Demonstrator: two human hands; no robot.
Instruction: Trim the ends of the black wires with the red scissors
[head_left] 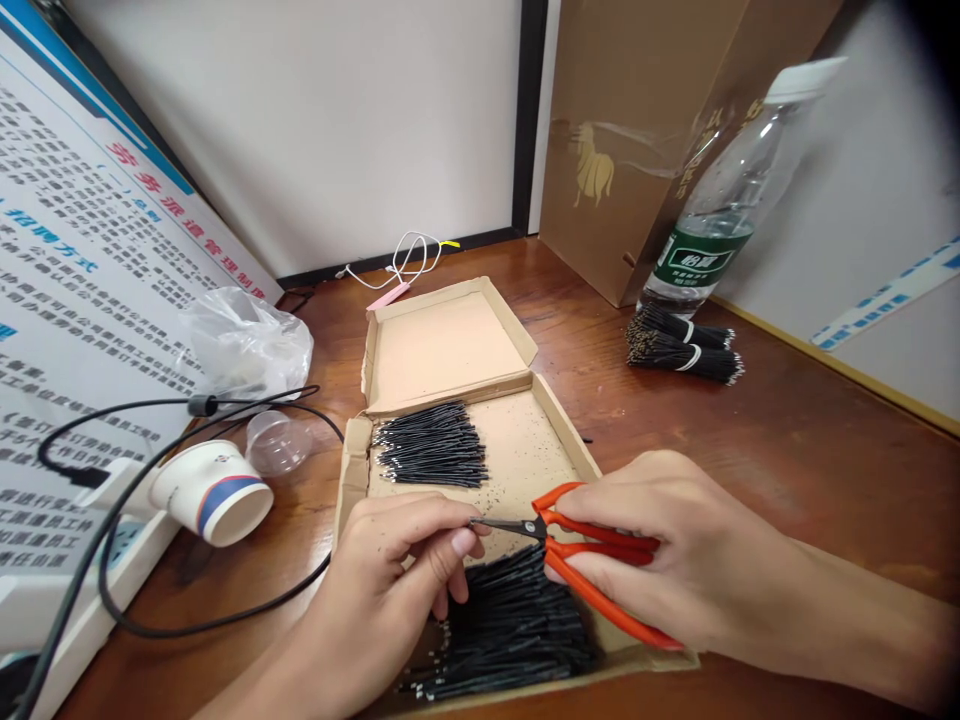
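My right hand (675,555) grips red-handled scissors (592,555), blades pointing left and nearly closed. My left hand (401,565) pinches a thin black wire at the blade tips (495,523). Both hands hover over a shallow cardboard box (450,345) with its lid folded back. Inside lie two heaps of short black wires: one near pile (517,630) under my hands, one neat pile (431,445) farther back. Tiny black specks litter the box floor.
Two tied bundles of black wires (682,345) lie beside a clear water bottle (724,205) and a brown paper bag (637,130) at back right. A tipped paper cup (214,490), plastic lid, crumpled plastic bag (244,340), black cable (150,620) and printed board (75,300) crowd the left.
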